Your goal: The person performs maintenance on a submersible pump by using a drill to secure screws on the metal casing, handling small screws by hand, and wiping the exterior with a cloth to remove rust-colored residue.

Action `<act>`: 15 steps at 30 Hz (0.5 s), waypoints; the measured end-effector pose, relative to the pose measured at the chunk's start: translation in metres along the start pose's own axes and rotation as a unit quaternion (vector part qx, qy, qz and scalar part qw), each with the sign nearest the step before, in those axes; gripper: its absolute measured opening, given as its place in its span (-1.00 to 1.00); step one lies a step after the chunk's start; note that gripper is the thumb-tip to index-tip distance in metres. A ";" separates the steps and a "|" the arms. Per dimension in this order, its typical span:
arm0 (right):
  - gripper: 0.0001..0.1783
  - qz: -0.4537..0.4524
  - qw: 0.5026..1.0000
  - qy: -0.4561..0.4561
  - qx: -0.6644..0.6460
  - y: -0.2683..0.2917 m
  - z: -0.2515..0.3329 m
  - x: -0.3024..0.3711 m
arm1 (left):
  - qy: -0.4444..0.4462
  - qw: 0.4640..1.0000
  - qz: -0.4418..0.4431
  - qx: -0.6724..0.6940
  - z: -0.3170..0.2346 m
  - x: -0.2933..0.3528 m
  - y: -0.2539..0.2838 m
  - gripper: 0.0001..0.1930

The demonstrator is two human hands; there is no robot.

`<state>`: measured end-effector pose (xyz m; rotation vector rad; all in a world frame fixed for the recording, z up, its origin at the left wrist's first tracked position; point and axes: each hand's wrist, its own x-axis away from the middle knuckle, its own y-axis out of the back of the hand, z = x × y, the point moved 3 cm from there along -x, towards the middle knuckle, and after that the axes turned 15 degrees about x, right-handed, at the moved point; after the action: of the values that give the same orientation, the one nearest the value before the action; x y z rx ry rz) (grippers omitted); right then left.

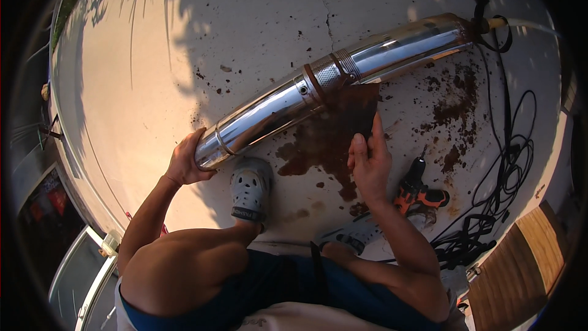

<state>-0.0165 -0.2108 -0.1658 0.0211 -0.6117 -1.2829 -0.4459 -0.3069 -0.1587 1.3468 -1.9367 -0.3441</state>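
Note:
A long shiny metal cylinder (263,113), which looks like a submersible pump, lies slanting across the concrete. It has a perforated band and rust-brown rings near its middle. My left hand (187,158) is wrapped round its near left end. Below the middle of the cylinder, a thin dark brown sheet (358,104) sticks out toward me. My right hand (371,162) is at the sheet's lower right edge, thumb and index finger at its corner. Its other fingers are curled and partly hidden.
An orange and black cordless drill (419,191) lies right of my right forearm. Black cable (484,214) is coiled at the right. Wet rusty stains (312,147) and crumbs spread over the concrete (245,18). My grey clog (250,187) stands by the cylinder's left end. Brown wood (514,270) is at lower right.

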 end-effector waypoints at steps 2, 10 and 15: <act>-0.34 -0.028 0.996 0.055 0.069 0.007 -0.003 -0.004 | 0.002 1.000 0.007 0.002 0.001 0.002 -0.002 0.12; -0.35 -0.068 0.953 0.158 0.249 0.015 0.007 -0.004 | 0.010 1.000 0.003 0.002 0.001 0.001 0.000 0.10; -0.36 -0.051 0.957 0.165 0.233 0.006 0.009 -0.005 | 0.016 1.000 0.008 0.013 0.001 0.000 0.003 0.11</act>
<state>-0.0159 -0.2014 -0.1586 0.6516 -0.6155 -1.1750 -0.4482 -0.3057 -0.1578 1.3457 -1.9294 -0.2884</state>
